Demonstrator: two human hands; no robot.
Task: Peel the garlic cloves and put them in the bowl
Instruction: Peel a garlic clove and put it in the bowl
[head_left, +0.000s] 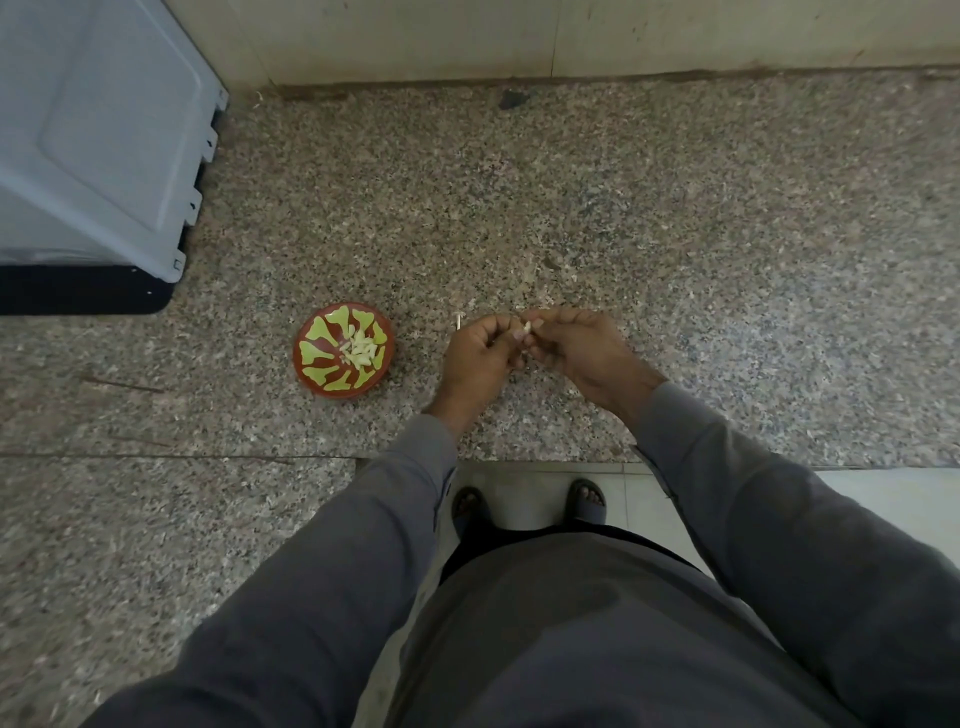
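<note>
A small pale garlic clove (527, 327) is pinched between the fingertips of both hands above the speckled granite counter. My left hand (480, 358) curls round it from the left, and my right hand (571, 345) pinches it from the right. To the left of my hands stands a red bowl (311, 374) with a green pattern, holding several peeled cloves (359, 351) in its middle.
A grey-white appliance (98, 140) on a black base fills the far left. The wall (571, 36) runs along the back of the granite counter (675, 208). Bits of garlic skin (459, 321) lie near my hands. Below the counter edge, my feet in sandals stand on a tiled floor.
</note>
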